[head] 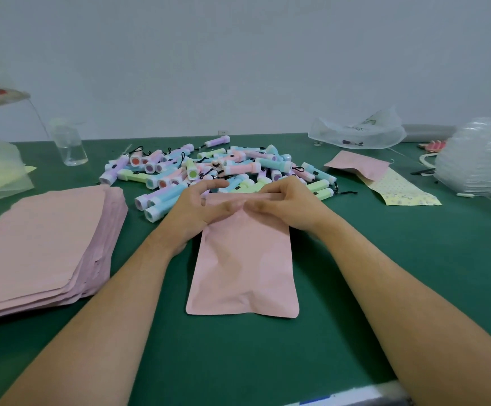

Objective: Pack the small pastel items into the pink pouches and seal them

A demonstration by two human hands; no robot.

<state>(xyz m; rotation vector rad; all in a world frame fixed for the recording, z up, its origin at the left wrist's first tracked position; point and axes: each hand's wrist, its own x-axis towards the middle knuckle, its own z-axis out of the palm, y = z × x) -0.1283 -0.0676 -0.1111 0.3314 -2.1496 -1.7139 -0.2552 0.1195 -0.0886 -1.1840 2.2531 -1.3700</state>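
Pouch (243, 259): matt pink, papery to my eye.
Pastel items (240, 168): smooth plastic.
Table (370, 244): matt green covering.
Bottle (69, 146): clear plastic.

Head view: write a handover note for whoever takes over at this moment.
Left hand: pinches the top edge of the pink pouch, which lies flat on the green table.
Right hand: pinches the same edge, right beside the left.
Things: the pile of pastel items lies just beyond the pouch, the stack of pouches is at the left, and a far pouch lies at the right.
Done: this pouch seems to be at the sealing step; its contents are not visible.
Left: finish the seal, then pack the many loose items.
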